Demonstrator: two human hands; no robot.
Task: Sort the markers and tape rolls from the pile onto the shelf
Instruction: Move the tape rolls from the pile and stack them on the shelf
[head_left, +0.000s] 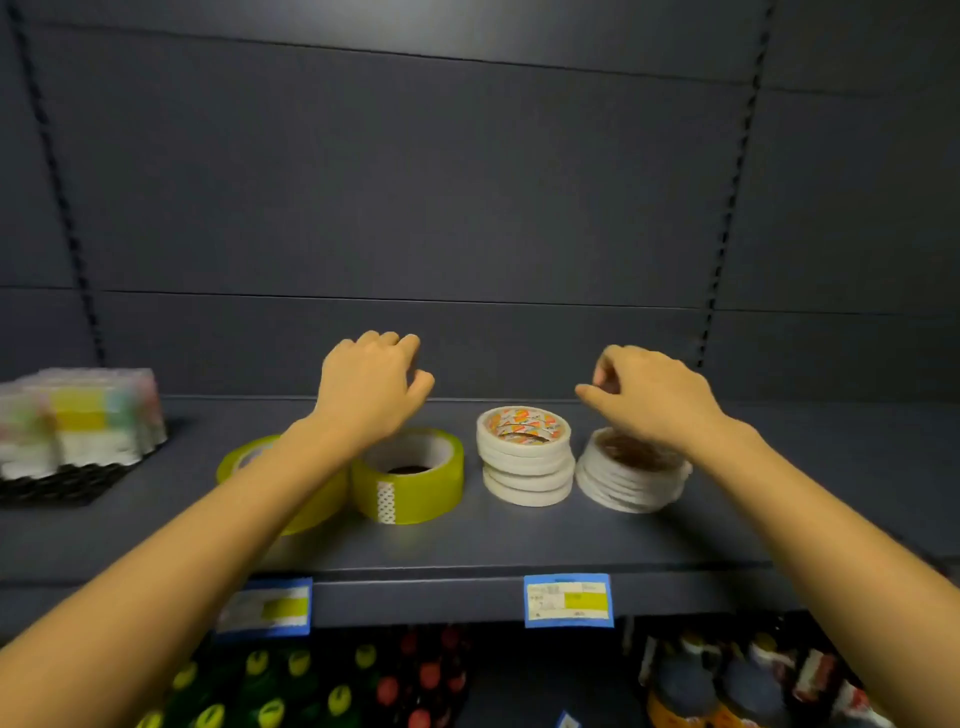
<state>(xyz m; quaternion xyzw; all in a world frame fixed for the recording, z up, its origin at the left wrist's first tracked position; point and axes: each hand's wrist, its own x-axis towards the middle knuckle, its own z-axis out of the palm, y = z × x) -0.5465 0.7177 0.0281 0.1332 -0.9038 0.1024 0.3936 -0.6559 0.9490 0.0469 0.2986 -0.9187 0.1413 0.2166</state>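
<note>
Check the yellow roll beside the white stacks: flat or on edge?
Flat: the yellow tape roll rests on the shelf, hole facing up.
</note>
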